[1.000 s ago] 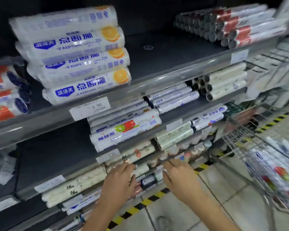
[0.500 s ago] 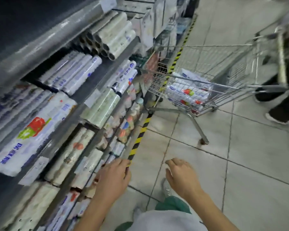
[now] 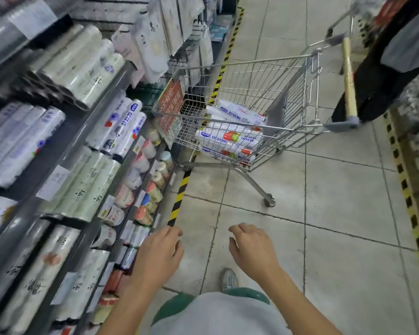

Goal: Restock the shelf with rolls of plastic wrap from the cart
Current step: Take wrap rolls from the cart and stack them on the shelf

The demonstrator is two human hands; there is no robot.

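Note:
A wire shopping cart (image 3: 288,93) stands on the tiled aisle ahead of me, holding several white rolls of plastic wrap (image 3: 230,136) with red and green fruit prints. The shelf (image 3: 87,131) runs along my left, stocked with rolls on every tier. My left hand (image 3: 159,255) hovers empty near the shelf's lower edge, fingers loosely curled and apart. My right hand (image 3: 250,250) hangs empty over the floor, fingers apart. Both hands are well short of the cart.
A yellow-black hazard stripe (image 3: 179,197) marks the floor along the shelf base. Another person in dark clothes (image 3: 385,76) stands at the cart's handle on the right. Hanging packets (image 3: 160,32) fill the shelf end beyond. My shoe (image 3: 229,279) shows below.
My view has swung right from the shelf front to the aisle and cart. Both hands have left the lower shelf rolls and now hang empty over the floor.

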